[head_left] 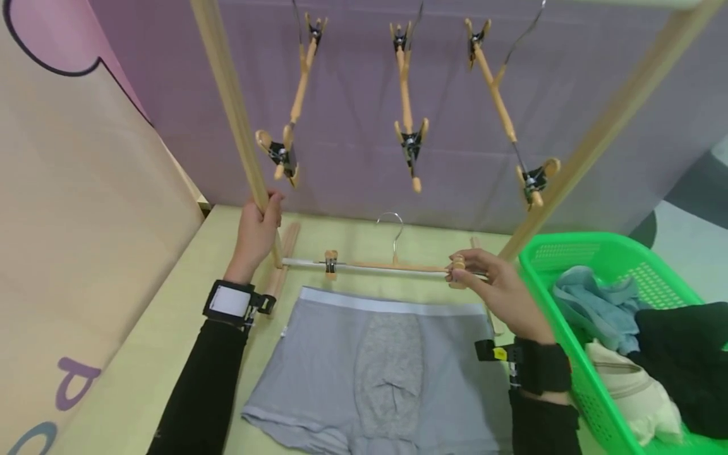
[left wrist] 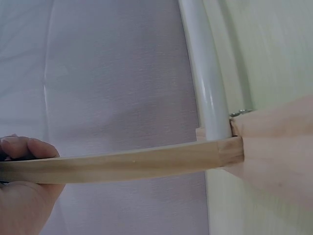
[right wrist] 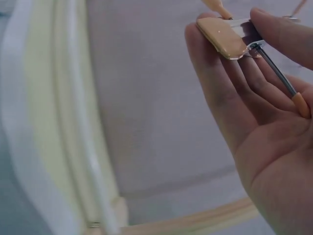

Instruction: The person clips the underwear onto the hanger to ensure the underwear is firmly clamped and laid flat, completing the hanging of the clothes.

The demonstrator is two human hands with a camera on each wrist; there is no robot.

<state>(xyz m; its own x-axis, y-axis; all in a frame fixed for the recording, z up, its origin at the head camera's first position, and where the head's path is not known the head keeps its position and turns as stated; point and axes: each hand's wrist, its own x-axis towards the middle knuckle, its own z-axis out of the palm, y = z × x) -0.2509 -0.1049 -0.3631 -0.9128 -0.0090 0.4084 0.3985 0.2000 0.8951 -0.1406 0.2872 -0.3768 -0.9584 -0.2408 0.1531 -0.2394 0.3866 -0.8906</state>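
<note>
My left hand (head_left: 258, 230) grips the left wooden post (head_left: 232, 95) of a small clothes rack near its foot. In the left wrist view, fingers and thumb curl round that post (left wrist: 127, 164). With my right hand (head_left: 506, 297) I pinch the right clip (right wrist: 222, 36) of a wooden clip hanger (head_left: 372, 265). The hanger's left clip (head_left: 331, 263) is untouched, and its metal hook (head_left: 400, 227) points away from me. Below the hanger, grey boxer briefs (head_left: 324, 354) lie flat on the table, waistband toward the rack. They are apart from the clips.
Three more clip hangers, left (head_left: 300, 88), middle (head_left: 405, 88) and right (head_left: 493, 88), hang above. The rack's white lower bar (head_left: 298, 261) runs beside the held hanger. A green basket (head_left: 591, 239) with blue, black and cream clothes stands right. A purple-grey backdrop (head_left: 352, 164) is behind.
</note>
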